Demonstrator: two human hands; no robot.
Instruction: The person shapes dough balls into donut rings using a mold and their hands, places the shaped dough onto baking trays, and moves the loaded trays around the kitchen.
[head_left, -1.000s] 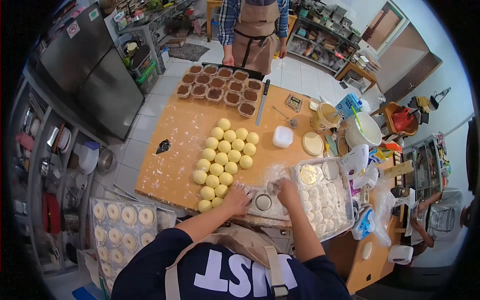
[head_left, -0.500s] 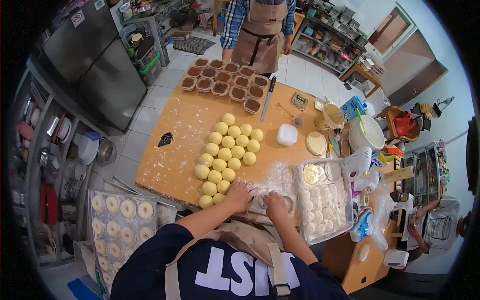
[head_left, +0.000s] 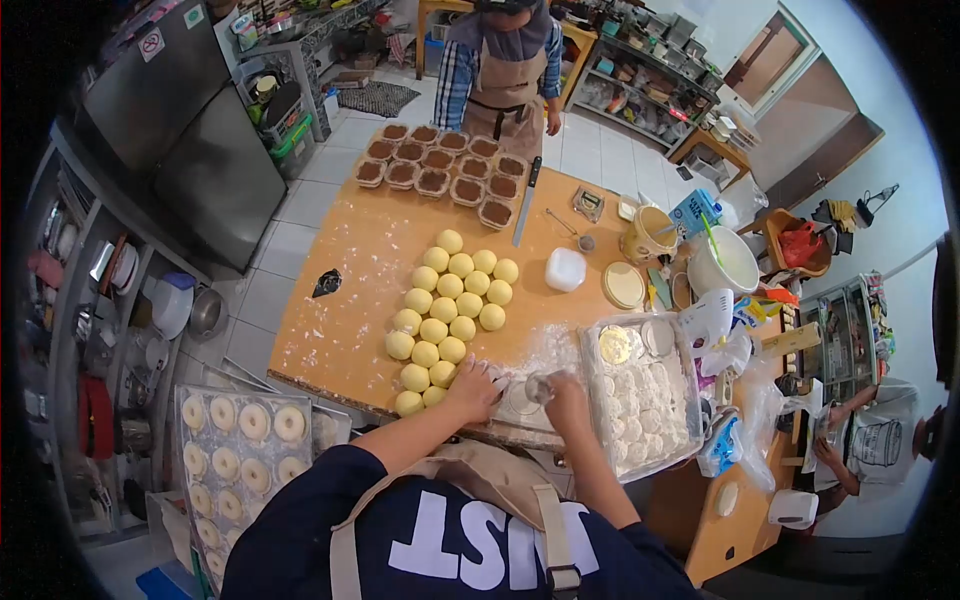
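Note:
My left hand lies at the table's front edge with its fingers stretched out, close to the yellow dough balls. Beside its fingertips is a flat, floured, pale piece of dough. My right hand is closed on a small round cup-like cutter, tilted above the right side of that dough. Fingers hide part of the cutter, and its material is hard to make out. Just right of this hand stands a clear plastic tub holding several floured pieces and round discs.
Chocolate-topped cups and a long knife lie at the far side, where a person in an apron stands. A white bowl and mixer are right. Ring doughnuts fill a tray at left. Another person works far right.
My right hand has lifted and turned, bringing the round cutter up off the dough. My left hand stays nearly in place. The view has tilted slightly, showing more of the person opposite.

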